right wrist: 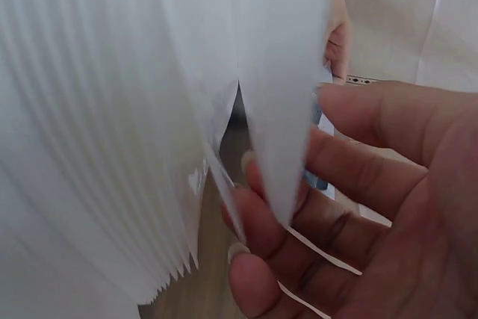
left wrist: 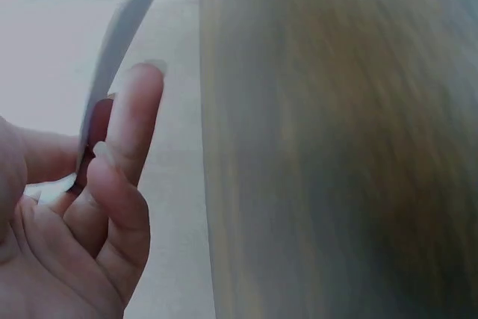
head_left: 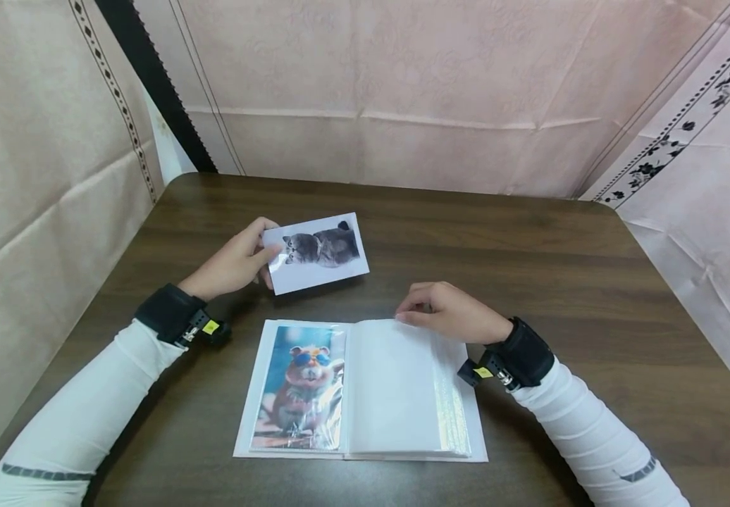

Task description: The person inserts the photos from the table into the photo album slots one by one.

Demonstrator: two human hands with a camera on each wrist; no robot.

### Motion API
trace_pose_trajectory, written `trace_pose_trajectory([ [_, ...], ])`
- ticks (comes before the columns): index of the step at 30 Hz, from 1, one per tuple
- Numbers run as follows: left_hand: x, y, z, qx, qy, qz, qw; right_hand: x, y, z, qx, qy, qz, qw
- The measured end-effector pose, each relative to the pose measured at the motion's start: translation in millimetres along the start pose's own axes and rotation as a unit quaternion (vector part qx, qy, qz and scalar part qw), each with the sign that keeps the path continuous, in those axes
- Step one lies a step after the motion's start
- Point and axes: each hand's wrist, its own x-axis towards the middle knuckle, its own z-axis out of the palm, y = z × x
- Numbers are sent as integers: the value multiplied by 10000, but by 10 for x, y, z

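Note:
My left hand (head_left: 236, 259) grips the left edge of a photo (head_left: 322, 252) of a grey cat on white, thumb on its face and fingers behind. In the left wrist view that photo (left wrist: 123, 39) shows almost edge-on. Below both hands an open photo album (head_left: 354, 456) lies flat on the table. Its left pocket holds a picture (head_left: 304, 387) of an animal in sunglasses; the right page (head_left: 390, 387) is white. At that page's top edge my right hand (head_left: 450, 311) pinches a page (right wrist: 282, 110). Loose sleeves fan out beside the fingers in the right wrist view.
The brown wooden table (head_left: 593, 303) stretches beyond the album on every side. Pale cloth (head_left: 435, 84) hangs behind it, with more cloth at both sides. A black strip (head_left: 156, 84) runs down the cloth at the back left.

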Motion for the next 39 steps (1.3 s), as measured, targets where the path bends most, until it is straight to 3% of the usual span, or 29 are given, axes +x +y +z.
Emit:
trace_pose_trajectory([
  [4, 6, 92, 35, -185, -17, 34, 9998, 8, 1, 11, 20, -10, 78, 10000],
  [7, 0, 178, 79, -214, 41, 238, 9995, 15, -1, 14, 3, -16, 86, 10000],
  [16, -29, 302, 162, -659, 437, 686, 9945, 47, -36, -3, -104, -2, 26, 9999],
  [21, 18, 283, 157, -833, 639, 632, 9925, 50, -40, 7, -206, -3, 243, 9995],
  [30, 122, 274, 151, -893, 284, 701, 9931, 20, -9, -2, -79, 75, 226, 9997],
  [39, 249, 328, 223, -988, 216, 385, 9941, 21, 8, 14, 45, 49, 46, 10000],
])
